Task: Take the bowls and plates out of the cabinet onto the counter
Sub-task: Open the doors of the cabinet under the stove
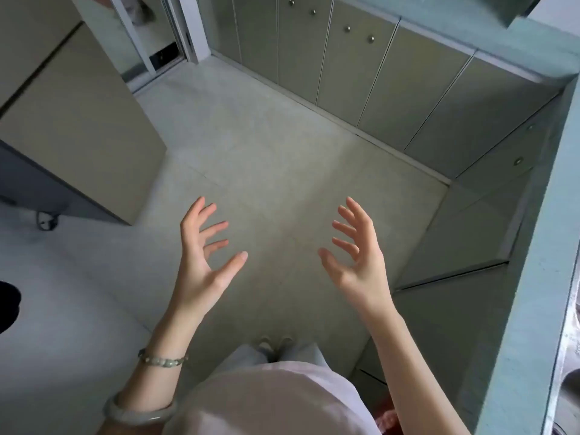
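Nearest the camera, a pale pink top (276,400) is filling the bottom edge, with light shoes (276,343) showing just past it on the floor (266,158).

The left hand (201,265) and right hand (357,265) are hanging in mid-air over the floor, palms facing each other, well apart — fingers spread and curled, gripping nothing. A beaded bracelet (163,360) is sitting on the left wrist, and a pale bangle (141,414) lower on the same forearm.

To the right, the counter (539,277) edge is running up the frame, with shut cabinet doors (464,233) below it.

Farther off, a row of shut cabinet doors with round knobs (359,33) is lining the far wall — no bowls or plates are showing; whether they are behind these doors cannot be told.

At left, a beige cupboard (72,120) is standing beside a sliding door frame (175,36).
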Demonstrator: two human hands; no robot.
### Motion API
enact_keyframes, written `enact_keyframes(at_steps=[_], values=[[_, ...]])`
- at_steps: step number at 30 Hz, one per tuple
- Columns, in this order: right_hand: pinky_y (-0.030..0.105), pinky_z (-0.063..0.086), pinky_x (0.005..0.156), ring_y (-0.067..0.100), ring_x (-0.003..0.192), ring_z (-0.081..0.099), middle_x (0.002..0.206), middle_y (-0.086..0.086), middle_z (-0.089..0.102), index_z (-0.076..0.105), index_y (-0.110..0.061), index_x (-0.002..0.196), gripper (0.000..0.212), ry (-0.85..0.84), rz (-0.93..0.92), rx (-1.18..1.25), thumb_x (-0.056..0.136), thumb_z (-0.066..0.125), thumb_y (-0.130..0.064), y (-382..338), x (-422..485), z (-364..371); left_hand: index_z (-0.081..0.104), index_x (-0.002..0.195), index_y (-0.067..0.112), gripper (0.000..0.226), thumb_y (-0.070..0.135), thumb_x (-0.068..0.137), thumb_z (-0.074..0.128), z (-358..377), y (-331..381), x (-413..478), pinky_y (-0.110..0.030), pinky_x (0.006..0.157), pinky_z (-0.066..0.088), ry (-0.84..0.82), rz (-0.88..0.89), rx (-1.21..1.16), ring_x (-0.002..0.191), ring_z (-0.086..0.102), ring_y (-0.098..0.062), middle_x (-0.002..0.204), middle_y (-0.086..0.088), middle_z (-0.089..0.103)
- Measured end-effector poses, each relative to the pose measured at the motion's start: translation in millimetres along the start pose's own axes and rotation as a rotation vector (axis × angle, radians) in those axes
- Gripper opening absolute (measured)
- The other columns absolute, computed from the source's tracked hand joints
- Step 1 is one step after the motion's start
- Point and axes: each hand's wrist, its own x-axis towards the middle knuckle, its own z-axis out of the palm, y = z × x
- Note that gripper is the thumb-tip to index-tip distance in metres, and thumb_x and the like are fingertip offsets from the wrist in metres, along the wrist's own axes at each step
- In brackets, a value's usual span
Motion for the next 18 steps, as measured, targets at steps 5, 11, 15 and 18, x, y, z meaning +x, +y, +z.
enact_keyframes(at_steps=[5,11,15,18], values=[[0.030,0.050,0.094,0.005,0.119,0.053,0.139,-0.009,0.047,0.032,-0.031,0.142,0.079,-0.004,0.038,0.009,0.077,0.068,-0.003,6.0,14.2,2.9,0.022,0.145,0.031,0.091,0.027,0.068,0.072,-2.8,-6.6,5.7,-0.026,0.094,0.049,0.044,-0.043,0.000,0.124,0.052,-0.014,0.146,0.007,0.036],[0.027,0.050,0.093,0.002,0.118,0.052,0.140,-0.008,0.047,0.033,-0.029,0.142,0.078,-0.003,0.080,0.007,0.078,0.069,-0.003,7.6,49.3,20.9,0.024,0.144,0.033,0.088,0.022,0.070,0.072,-9.0,-14.2,48.0,-0.026,0.092,0.050,0.064,-0.063,-0.014,0.124,0.052,-0.012,0.146,0.008,0.036],[0.029,0.050,0.094,0.004,0.119,0.053,0.140,-0.007,0.047,0.034,-0.028,0.142,0.077,0.028,0.094,-0.001,0.078,0.069,-0.006,10.2,90.3,40.2,0.023,0.144,0.030,0.088,0.012,0.073,0.071,-13.3,-27.0,99.9,-0.025,0.091,0.050,0.028,-0.047,-0.006,0.123,0.052,-0.013,0.144,0.014,0.036],[0.031,0.051,0.094,0.004,0.118,0.053,0.139,-0.007,0.048,0.034,-0.030,0.141,0.076,0.076,0.092,0.010,0.078,0.070,-0.007,7.3,128.3,60.8,0.024,0.144,0.030,0.087,0.021,0.071,0.072,-26.6,-35.9,145.0,-0.024,0.090,0.050,0.016,-0.019,-0.007,0.123,0.052,-0.013,0.143,0.018,0.037]])
